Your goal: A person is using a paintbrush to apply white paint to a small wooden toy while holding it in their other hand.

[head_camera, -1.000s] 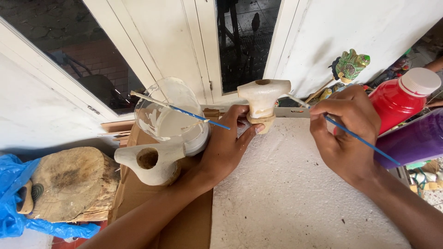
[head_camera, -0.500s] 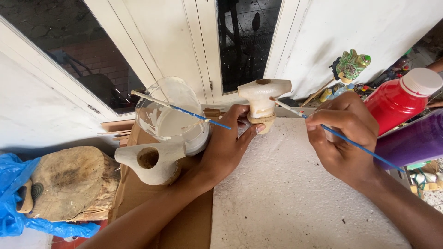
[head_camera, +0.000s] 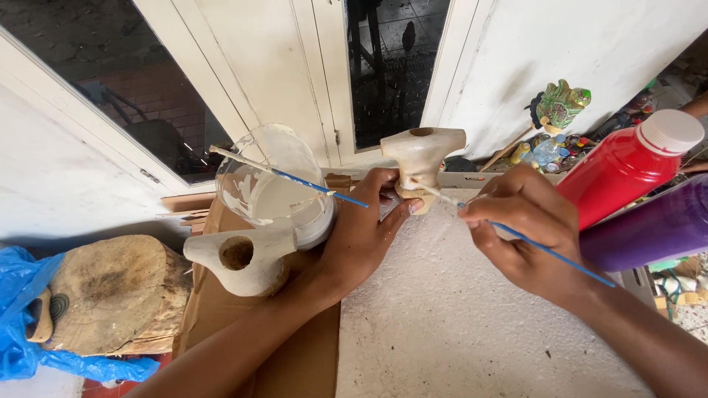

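Two bare hands work over a rough white tabletop (head_camera: 457, 324) in the head view, set before white-framed glass doors. The left hand (head_camera: 365, 232) closes its fingers and thumb around the base of a pale carved wooden piece (head_camera: 420, 158), holding it upright just above the table's far edge, its flat top showing a round hole. The right hand (head_camera: 527, 225) pinches a thin blue-handled brush (head_camera: 542, 247) between thumb and forefingers, the other fingers curled in; the brush tip touches the lower part of the carved piece, beside the left thumb. Just left of the left hand, a clear plastic cup (head_camera: 269, 184) of white paint lies tilted on brown cardboard (head_camera: 295, 361), with a second blue brush (head_camera: 295, 180) resting across its rim. Near the left forearm sits another pale carved piece (head_camera: 243, 258) with a round hole in its side. Farther left, a chunk of raw wood (head_camera: 110, 295) rests on blue plastic sheeting (head_camera: 18, 309). To the right of the right hand, a red paint bottle (head_camera: 627, 166) with a white cap leans beside a purple bottle (head_camera: 656, 228). Behind them, against the white wall, stands a small green painted figure (head_camera: 560, 103) on a stick.
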